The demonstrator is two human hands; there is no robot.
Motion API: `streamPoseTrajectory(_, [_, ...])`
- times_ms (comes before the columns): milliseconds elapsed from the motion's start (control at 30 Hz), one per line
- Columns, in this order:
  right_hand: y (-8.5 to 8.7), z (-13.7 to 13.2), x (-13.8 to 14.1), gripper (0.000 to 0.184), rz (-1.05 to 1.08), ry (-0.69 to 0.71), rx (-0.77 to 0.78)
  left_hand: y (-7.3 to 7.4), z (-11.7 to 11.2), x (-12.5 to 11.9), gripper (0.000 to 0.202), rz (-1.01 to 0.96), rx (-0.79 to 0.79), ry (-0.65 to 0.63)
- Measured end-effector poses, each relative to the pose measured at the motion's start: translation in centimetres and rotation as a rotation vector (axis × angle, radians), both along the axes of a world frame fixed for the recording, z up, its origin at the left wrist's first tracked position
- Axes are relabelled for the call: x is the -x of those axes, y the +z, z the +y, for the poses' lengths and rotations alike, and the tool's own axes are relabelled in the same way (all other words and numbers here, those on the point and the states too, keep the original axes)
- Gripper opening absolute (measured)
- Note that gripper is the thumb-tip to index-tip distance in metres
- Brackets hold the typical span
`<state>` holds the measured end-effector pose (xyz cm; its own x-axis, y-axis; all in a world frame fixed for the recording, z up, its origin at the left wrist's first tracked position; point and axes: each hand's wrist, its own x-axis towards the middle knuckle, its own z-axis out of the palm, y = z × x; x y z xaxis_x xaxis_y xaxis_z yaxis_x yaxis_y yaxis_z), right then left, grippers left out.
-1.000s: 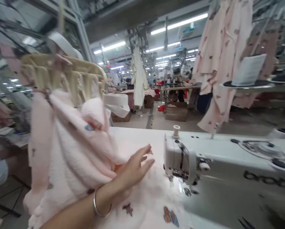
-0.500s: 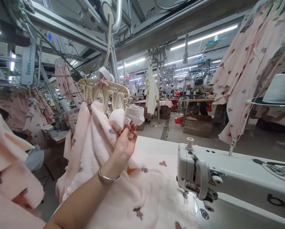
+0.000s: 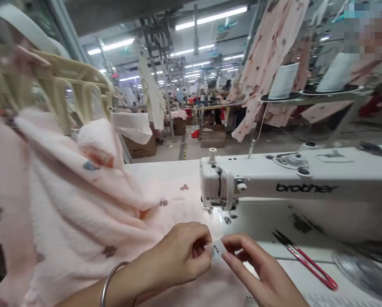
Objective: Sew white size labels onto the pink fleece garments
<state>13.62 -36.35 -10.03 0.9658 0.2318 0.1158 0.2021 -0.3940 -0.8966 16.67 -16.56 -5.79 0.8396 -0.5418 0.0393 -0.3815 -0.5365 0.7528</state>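
Note:
My left hand (image 3: 181,256), a silver bangle on its wrist, pinches one end of a small white printed label (image 3: 216,249). My right hand (image 3: 257,268) pinches the label's other end. Both hands hover low over the pale pink printed fabric (image 3: 82,204) in front of the white sewing machine (image 3: 289,179). The machine's needle head (image 3: 218,192) is just beyond my fingers. The fabric hangs from a cream plastic hanger clamp (image 3: 59,89) at the upper left and spreads over the table.
Red-handled thread snips (image 3: 305,264) lie on the table to the right of my hands. Thread cones (image 3: 285,81) stand on a rack behind the machine. Pink garments (image 3: 267,55) hang overhead. Other workstations and cardboard boxes (image 3: 213,136) fill the background.
My left hand left the hanging fabric bundle and came down to the table. My right hand has come into view, and both now pinch a small label. My view dropped toward the machine.

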Motion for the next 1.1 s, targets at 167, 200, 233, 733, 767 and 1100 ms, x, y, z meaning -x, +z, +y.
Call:
streamPoseTrajectory(167, [1.4,1.7,-0.8,0.034,0.167,-0.08,-0.216,-1.2,-0.3,-0.5,0.017,0.252,0.247,0.106])
streamPoseTrajectory(200, [1.3,1.9,-0.7,0.034,0.189,-0.092,-0.253,-1.4,-0.3,-0.7,0.021,0.332,0.32,0.128])
streamPoseTrajectory(233, [1.1,2.0,-0.7,0.034,0.21,-0.102,-0.283,-1.6,-0.3,-0.9,0.024,0.403,0.386,0.144])
streamPoseTrajectory(733, [-3.4,0.6,0.0,0.02,-0.115,-0.22,0.023,-3.4,0.6,-3.5,0.023,0.325,0.252,0.286])
streamPoseTrajectory(767, [-4.4,0.3,0.1,0.019,-0.245,-0.231,0.12,-3.9,1.3,-4.4,0.021,0.253,0.172,0.32])
streamPoseTrajectory(1100, [-9.8,0.3,1.1,0.024,-0.789,0.02,0.575,-3.3,1.0,-4.0,0.015,0.255,-0.078,0.325])
